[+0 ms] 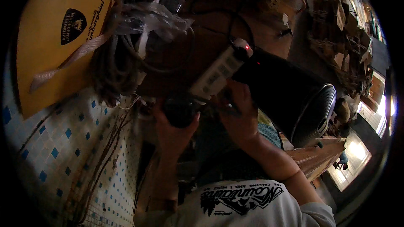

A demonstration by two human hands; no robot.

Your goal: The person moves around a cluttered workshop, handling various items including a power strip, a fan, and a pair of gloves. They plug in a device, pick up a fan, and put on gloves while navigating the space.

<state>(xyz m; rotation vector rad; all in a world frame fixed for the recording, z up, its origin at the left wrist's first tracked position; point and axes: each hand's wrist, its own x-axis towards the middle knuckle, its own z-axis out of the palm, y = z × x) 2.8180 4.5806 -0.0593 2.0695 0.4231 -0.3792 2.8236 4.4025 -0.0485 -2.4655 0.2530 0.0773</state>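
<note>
Left hand (170, 133) cups a dark rounded object (179, 108)! Right hand (240, 115) (can't tell its grip) sits by the power strip (217, 75).

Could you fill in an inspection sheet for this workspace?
Surface: brown tabletop, dimly lit.
Job's things: dark rounded object, kind unclear; pale power strip, red light at its far end; black cylinder with ribbed end, lying to the right.
Clutter: yellow bag with pinkish ribbon; crumpled clear plastic.
Grippers: left hand holds the rounded object; right hand is by the strip's near end, grip unclear.
Cables: grey coil; black cord near the strip.
Surroundings: tiles, white and blue; bright openings at right.
</note>
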